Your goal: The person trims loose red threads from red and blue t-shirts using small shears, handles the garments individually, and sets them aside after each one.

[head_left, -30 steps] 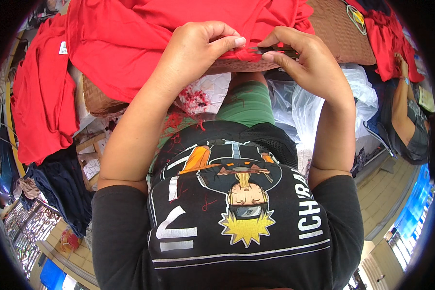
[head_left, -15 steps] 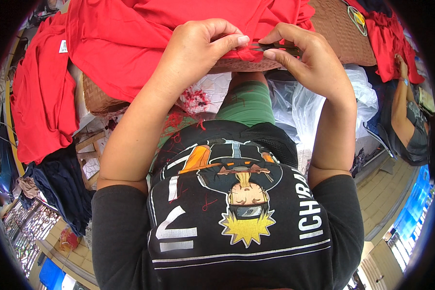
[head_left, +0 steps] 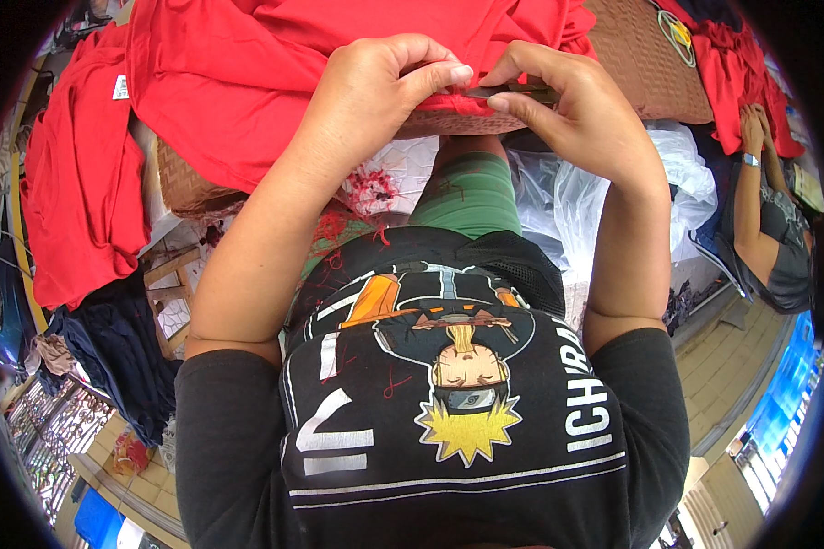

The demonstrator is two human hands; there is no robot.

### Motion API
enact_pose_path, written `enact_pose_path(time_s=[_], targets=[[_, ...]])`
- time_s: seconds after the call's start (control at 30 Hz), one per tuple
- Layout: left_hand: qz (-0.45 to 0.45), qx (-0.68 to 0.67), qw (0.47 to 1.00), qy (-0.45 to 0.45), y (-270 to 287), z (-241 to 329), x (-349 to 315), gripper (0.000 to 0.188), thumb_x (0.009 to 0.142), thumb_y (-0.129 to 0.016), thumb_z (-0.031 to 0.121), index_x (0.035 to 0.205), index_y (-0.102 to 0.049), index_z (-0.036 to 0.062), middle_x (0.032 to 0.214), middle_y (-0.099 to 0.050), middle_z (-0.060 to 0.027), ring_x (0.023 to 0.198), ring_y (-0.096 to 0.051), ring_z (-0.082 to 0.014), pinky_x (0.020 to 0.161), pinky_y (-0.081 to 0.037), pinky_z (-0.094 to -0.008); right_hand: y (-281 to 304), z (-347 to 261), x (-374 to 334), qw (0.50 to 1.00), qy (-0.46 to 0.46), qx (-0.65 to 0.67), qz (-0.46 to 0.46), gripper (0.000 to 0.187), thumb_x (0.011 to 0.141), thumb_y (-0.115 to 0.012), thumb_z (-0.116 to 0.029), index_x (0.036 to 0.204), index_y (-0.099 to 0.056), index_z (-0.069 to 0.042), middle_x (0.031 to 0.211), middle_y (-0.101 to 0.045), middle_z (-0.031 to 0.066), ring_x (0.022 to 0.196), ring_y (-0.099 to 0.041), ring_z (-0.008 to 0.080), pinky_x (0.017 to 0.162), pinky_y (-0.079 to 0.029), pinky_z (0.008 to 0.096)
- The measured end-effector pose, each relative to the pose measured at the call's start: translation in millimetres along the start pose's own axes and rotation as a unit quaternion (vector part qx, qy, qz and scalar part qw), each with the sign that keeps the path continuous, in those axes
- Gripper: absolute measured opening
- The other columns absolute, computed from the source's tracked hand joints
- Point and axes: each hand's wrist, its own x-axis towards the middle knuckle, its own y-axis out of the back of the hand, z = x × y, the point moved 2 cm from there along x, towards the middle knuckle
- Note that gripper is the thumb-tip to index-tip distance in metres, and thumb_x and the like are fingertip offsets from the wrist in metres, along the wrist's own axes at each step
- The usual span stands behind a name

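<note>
Left hand [head_left: 375, 87] pinches the near edge of red cloth [head_left: 247, 91] draped over a brown woven surface [head_left: 650, 64], right hand [head_left: 586, 110] clamps dark snips [head_left: 536, 91] beside it, and loose red threads [head_left: 373, 190] suggest some snipping done, though how much remains cannot be told.

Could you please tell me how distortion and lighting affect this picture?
Head view: tiled floor at right curves along the fisheye rim; head view: clear plastic shines whitish in places; head view: dark tool in the right hand shows too small for detail.
</note>
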Motion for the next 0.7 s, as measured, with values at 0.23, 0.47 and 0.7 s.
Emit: enact_pose_path(time_s=[0.23,0.47,0.7], targets=[[0.003,0.0,1.0,0.013,1,2,-1,0.02,0.093,-0.061,0.015,0.098,-0.067,-0.0026,0.092,-0.07,-0.0049,0.088,-0.063,-0.008,0.081,-0.049,-0.0224,-6,-4,2,0.999,0.03,0.0,0.031,0.015,0.08,-0.067,-0.013,0.09,-0.062,-0.003,0.079,-0.065,0.0146,0.075,-0.065,0.0312,0.066,-0.05,0.0377],[-0.044,-0.011,0.957,-0.286,71,55,-17,0.046,0.095,-0.049,0.041,0.068,-0.064,0.007,0.098,-0.066,-0.0142,0.088,-0.06,-0.0187,0.078,-0.044,-0.0336,15,-9,-8,0.999,-0.017,0.009,0.047,0.018,0.085,-0.068,-0.007,0.099,-0.062,0.002,0.087,-0.064,0.0059,0.08,-0.059,0.0104,0.071,-0.048,0.0246],[0.011,-0.004,0.981,-0.192,115,37,-44,0.049,0.099,-0.044,0.041,0.077,-0.065,0.0015,0.106,-0.063,-0.0196,0.104,-0.059,-0.0286,0.094,-0.042,-0.0415,1,4,-10,0.986,-0.094,0.047,0.127,0.027,0.078,-0.074,-0.023,0.092,-0.066,-0.001,0.08,-0.069,0.013,0.07,-0.068,0.0244,0.066,-0.051,0.0344]])
